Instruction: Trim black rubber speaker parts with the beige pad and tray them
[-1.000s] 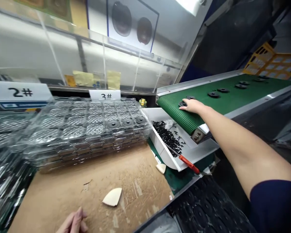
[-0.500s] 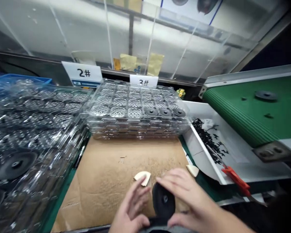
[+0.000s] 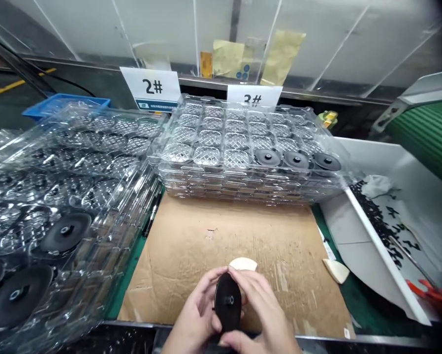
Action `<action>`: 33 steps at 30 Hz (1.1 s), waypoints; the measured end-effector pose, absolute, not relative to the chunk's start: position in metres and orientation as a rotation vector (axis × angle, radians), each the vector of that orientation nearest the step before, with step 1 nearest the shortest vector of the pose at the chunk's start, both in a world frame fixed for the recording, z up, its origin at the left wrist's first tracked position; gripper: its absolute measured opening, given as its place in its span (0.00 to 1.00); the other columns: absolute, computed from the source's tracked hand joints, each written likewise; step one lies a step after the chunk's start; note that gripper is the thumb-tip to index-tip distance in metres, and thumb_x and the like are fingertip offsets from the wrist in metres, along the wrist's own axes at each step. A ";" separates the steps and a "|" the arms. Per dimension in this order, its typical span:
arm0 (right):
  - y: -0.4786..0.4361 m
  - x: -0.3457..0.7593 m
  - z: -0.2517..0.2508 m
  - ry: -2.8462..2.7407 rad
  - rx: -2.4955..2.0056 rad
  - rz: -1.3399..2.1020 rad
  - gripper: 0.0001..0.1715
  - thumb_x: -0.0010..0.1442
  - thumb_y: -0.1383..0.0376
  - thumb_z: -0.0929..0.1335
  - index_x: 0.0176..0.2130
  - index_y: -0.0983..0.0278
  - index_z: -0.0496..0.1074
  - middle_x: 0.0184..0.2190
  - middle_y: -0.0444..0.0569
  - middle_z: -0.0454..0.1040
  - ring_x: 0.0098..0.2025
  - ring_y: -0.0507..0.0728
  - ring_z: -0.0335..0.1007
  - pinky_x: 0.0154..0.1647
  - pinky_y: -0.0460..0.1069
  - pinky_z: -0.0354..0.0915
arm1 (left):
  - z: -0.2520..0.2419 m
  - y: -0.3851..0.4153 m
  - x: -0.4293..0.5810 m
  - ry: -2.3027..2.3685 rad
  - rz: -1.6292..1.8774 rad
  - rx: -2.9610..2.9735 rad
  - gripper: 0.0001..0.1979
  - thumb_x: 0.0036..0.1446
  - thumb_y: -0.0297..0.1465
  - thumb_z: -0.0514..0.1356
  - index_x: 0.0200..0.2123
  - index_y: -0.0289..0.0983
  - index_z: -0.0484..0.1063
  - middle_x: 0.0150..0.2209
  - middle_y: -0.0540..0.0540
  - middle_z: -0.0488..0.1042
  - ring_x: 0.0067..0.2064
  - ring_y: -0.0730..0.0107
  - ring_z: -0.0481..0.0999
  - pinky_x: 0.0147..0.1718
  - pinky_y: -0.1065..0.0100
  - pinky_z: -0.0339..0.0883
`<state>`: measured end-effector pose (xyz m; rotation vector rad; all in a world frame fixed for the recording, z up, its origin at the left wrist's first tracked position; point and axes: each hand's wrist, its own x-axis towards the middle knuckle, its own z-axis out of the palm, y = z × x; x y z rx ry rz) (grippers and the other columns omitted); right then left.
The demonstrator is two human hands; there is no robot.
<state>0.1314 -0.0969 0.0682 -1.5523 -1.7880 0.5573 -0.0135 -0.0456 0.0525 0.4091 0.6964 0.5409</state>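
Ahead of the hands, a stack of clear plastic trays (image 3: 206, 142) carries three black discs (image 3: 297, 160) in its top front row. Under the hands lies a cardboard sheet (image 3: 191, 246), with one cream wedge (image 3: 243, 264) just beyond them and another (image 3: 336, 271) to their right. The left hand (image 3: 195, 305) and right hand (image 3: 260, 305) together grip one black disc (image 3: 227, 302) upright between them.

Clear blister trays (image 3: 236, 142), cardboard sheet (image 3: 221, 236), 2# card (image 3: 150, 87), white scrap bin (image 3: 361, 236).

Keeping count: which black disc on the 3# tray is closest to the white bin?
The rightmost disc of the front row's three; the others lie further left.
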 end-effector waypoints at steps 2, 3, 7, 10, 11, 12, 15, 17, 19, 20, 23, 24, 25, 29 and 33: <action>-0.094 0.139 0.066 -1.861 -1.558 0.522 0.44 0.55 0.41 0.59 0.61 0.62 0.50 0.51 0.53 0.66 0.53 0.61 0.60 0.50 0.53 0.64 | 0.052 -0.038 -0.013 0.663 0.524 0.305 0.35 0.32 0.40 0.70 0.48 0.42 0.68 0.51 0.40 0.69 0.46 0.56 0.73 0.41 0.65 0.68; -0.094 0.143 0.065 -1.896 -1.584 0.478 0.44 0.55 0.40 0.58 0.61 0.62 0.51 0.53 0.54 0.64 0.54 0.62 0.59 0.50 0.54 0.63 | 0.052 -0.033 -0.013 0.644 0.526 0.251 0.32 0.35 0.40 0.69 0.48 0.42 0.68 0.52 0.41 0.69 0.46 0.56 0.73 0.42 0.64 0.68; -0.099 0.166 0.049 -1.953 -1.857 0.260 0.32 0.59 0.53 0.64 0.59 0.59 0.56 0.53 0.53 0.63 0.51 0.63 0.60 0.46 0.55 0.65 | 0.050 -0.009 -0.010 0.595 0.655 0.120 0.25 0.46 0.38 0.64 0.49 0.41 0.68 0.54 0.41 0.67 0.50 0.51 0.71 0.48 0.60 0.66; -0.102 0.177 0.025 -2.048 -1.943 0.257 0.29 0.57 0.59 0.65 0.58 0.59 0.59 0.49 0.54 0.66 0.44 0.62 0.64 0.39 0.54 0.68 | 0.047 0.007 -0.005 0.617 0.781 0.046 0.22 0.50 0.38 0.61 0.49 0.37 0.69 0.52 0.41 0.69 0.54 0.51 0.67 0.52 0.59 0.62; -0.102 0.179 0.017 -2.077 -1.930 0.270 0.29 0.58 0.61 0.65 0.58 0.59 0.59 0.48 0.55 0.66 0.42 0.61 0.65 0.37 0.54 0.68 | 0.046 0.010 -0.003 0.629 0.812 0.028 0.22 0.50 0.38 0.61 0.48 0.37 0.70 0.52 0.41 0.70 0.55 0.51 0.67 0.53 0.60 0.62; -0.100 0.181 0.011 -2.084 -1.911 0.287 0.28 0.58 0.63 0.63 0.58 0.59 0.59 0.47 0.55 0.66 0.41 0.60 0.65 0.36 0.53 0.68 | 0.045 0.012 0.000 0.642 0.833 0.017 0.21 0.50 0.37 0.61 0.47 0.37 0.70 0.52 0.41 0.70 0.55 0.52 0.66 0.53 0.61 0.62; -0.091 0.182 0.002 -1.938 -1.894 0.378 0.24 0.59 0.69 0.60 0.55 0.59 0.63 0.45 0.55 0.66 0.40 0.58 0.66 0.35 0.52 0.68 | 0.044 0.013 0.006 0.661 0.868 0.020 0.19 0.51 0.36 0.61 0.46 0.37 0.71 0.49 0.42 0.73 0.54 0.53 0.67 0.52 0.63 0.63; -0.086 0.180 0.005 -1.800 -1.901 0.473 0.20 0.61 0.69 0.59 0.52 0.60 0.65 0.41 0.54 0.67 0.39 0.57 0.66 0.35 0.51 0.67 | 0.046 0.010 0.010 0.667 0.865 0.049 0.20 0.50 0.35 0.61 0.47 0.36 0.71 0.50 0.41 0.72 0.54 0.53 0.67 0.53 0.63 0.62; -0.085 0.176 0.008 -1.729 -1.837 0.567 0.19 0.62 0.68 0.60 0.52 0.61 0.64 0.38 0.52 0.69 0.37 0.55 0.67 0.36 0.50 0.67 | 0.049 0.006 0.013 0.680 0.852 0.081 0.21 0.50 0.34 0.61 0.48 0.37 0.70 0.51 0.40 0.71 0.54 0.52 0.67 0.53 0.62 0.63; -0.085 0.175 0.010 -1.729 -1.773 0.616 0.19 0.62 0.68 0.61 0.53 0.61 0.64 0.36 0.51 0.70 0.36 0.55 0.67 0.35 0.50 0.66 | 0.050 0.004 0.014 0.686 0.846 0.093 0.21 0.50 0.34 0.61 0.49 0.38 0.69 0.51 0.40 0.71 0.54 0.52 0.67 0.53 0.61 0.63; -0.084 0.174 0.017 -1.737 -1.628 0.742 0.18 0.61 0.69 0.62 0.50 0.57 0.67 0.30 0.46 0.71 0.32 0.53 0.66 0.33 0.49 0.65 | 0.055 -0.001 0.017 0.707 0.845 0.132 0.21 0.52 0.33 0.60 0.51 0.41 0.67 0.52 0.42 0.70 0.55 0.54 0.67 0.53 0.60 0.62; -0.082 0.176 0.022 -1.721 -1.633 0.760 0.17 0.61 0.69 0.62 0.49 0.56 0.69 0.29 0.45 0.72 0.32 0.53 0.67 0.33 0.48 0.65 | 0.056 -0.003 0.018 0.715 0.844 0.151 0.22 0.51 0.33 0.61 0.51 0.41 0.67 0.52 0.42 0.70 0.55 0.54 0.67 0.53 0.60 0.62; -0.079 0.178 0.030 -1.673 -1.663 0.760 0.16 0.61 0.68 0.62 0.48 0.57 0.69 0.31 0.45 0.72 0.33 0.53 0.67 0.33 0.47 0.65 | 0.058 -0.005 0.020 0.724 0.843 0.171 0.22 0.51 0.33 0.61 0.51 0.40 0.67 0.52 0.41 0.70 0.55 0.54 0.66 0.53 0.60 0.62; -0.063 0.179 0.081 -1.420 -1.673 0.665 0.17 0.62 0.68 0.62 0.51 0.57 0.65 0.43 0.46 0.71 0.39 0.51 0.68 0.37 0.45 0.66 | 0.065 -0.017 0.031 0.761 0.841 0.233 0.24 0.48 0.31 0.64 0.50 0.41 0.67 0.52 0.42 0.70 0.54 0.60 0.67 0.51 0.66 0.64; -0.059 0.167 0.124 -1.618 -1.432 0.836 0.18 0.61 0.72 0.61 0.50 0.61 0.65 0.41 0.46 0.71 0.41 0.50 0.68 0.43 0.45 0.65 | 0.076 -0.031 0.035 0.769 0.703 0.251 0.24 0.47 0.32 0.65 0.50 0.42 0.68 0.50 0.43 0.71 0.51 0.61 0.70 0.49 0.67 0.65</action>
